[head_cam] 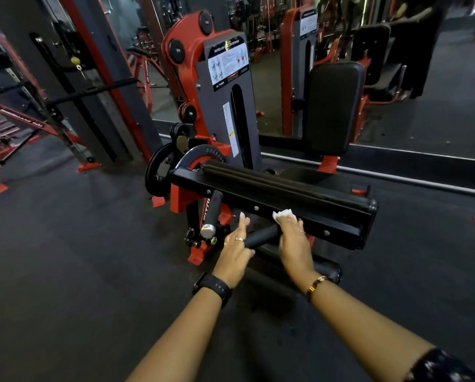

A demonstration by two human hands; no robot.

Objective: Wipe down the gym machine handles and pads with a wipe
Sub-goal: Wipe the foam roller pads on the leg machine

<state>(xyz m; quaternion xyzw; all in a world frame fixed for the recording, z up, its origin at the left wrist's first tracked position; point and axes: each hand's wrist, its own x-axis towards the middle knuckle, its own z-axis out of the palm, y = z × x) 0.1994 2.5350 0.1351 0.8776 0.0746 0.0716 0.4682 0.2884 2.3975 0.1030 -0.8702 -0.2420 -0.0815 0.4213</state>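
Right hand [292, 238] clamped on white wipe [283, 215] over black handle [261, 237]; left hand [237, 250] fingers apart, beside it

- The right hand [292, 238] covered most of the wipe [283, 215] and one end of the handle [261, 236].
- The label [228, 64] print was too small to read.
- The mirror [396, 51] reflections were blurred.

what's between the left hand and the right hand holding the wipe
In the head view, a short stretch of the black foam handle spans the gap between the left hand and the right hand, which holds the wipe.
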